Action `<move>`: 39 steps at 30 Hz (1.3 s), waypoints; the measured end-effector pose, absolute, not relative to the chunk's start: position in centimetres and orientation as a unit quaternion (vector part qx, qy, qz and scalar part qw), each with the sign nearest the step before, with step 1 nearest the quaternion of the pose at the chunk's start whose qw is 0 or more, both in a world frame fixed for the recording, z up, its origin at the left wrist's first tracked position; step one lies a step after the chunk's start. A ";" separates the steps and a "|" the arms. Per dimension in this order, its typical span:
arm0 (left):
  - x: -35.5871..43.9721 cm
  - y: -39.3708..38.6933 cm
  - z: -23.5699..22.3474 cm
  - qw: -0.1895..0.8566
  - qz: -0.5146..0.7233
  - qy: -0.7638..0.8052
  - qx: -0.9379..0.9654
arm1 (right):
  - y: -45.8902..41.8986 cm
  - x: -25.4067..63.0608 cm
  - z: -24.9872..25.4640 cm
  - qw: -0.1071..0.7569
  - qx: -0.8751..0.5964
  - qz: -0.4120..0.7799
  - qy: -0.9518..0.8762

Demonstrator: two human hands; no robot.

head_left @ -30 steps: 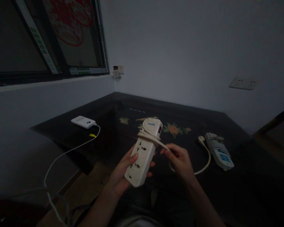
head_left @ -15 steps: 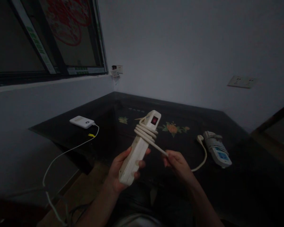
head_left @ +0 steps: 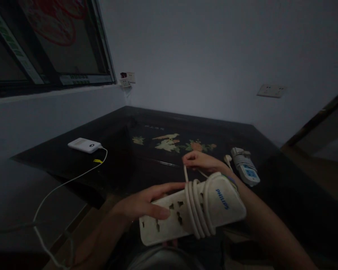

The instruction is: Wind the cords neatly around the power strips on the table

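Note:
A white Philips power strip [head_left: 169,225] lies tilted in my left hand [head_left: 149,204], its socket face turned up toward me. The thumb presses on that face, and the other fingers go round the edge and behind. Several turns of the strip's white cord [head_left: 195,210] wrap around its middle. Beyond the strip, my right hand [head_left: 201,161] pinches the cord where it rises from the coil. The cord's plug [head_left: 228,159] shows on the table, partly behind my right forearm.
On the dark table [head_left: 115,168], a second power strip [head_left: 248,170] with wound cord lies at right. A white power bank [head_left: 84,145] with a cable sits at left, near a yellow tag [head_left: 98,161]. Wall sockets [head_left: 271,90] are behind.
The power strip has turned from steeply tilted to nearly level, showing its sockets and logo. My right hand has moved to the strip's far side with the cord. The view has shifted right.

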State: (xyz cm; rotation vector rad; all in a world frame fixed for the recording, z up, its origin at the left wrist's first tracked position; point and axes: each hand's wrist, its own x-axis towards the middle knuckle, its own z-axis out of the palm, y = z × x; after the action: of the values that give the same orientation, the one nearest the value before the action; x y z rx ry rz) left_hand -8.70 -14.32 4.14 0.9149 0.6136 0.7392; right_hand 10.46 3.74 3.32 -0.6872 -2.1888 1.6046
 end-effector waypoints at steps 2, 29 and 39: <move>-8.7 -14.0 4.1 0.745 0.325 0.329 0.482 | 5.1 9.2 5.2 0.115 -0.214 0.554 -0.796; -8.4 -11.4 0.1 0.589 0.631 0.403 0.304 | -4.4 9.6 10.3 0.199 -0.305 0.170 -0.916; -8.1 -11.9 1.7 0.663 0.667 0.270 0.207 | -5.3 12.0 9.1 0.131 -0.331 0.110 -0.928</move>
State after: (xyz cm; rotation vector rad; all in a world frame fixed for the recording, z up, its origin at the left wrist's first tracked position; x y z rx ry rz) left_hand -8.13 -11.85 1.70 0.4679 0.6097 1.5065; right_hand 12.00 -5.26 9.09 -0.9625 -2.6938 0.3203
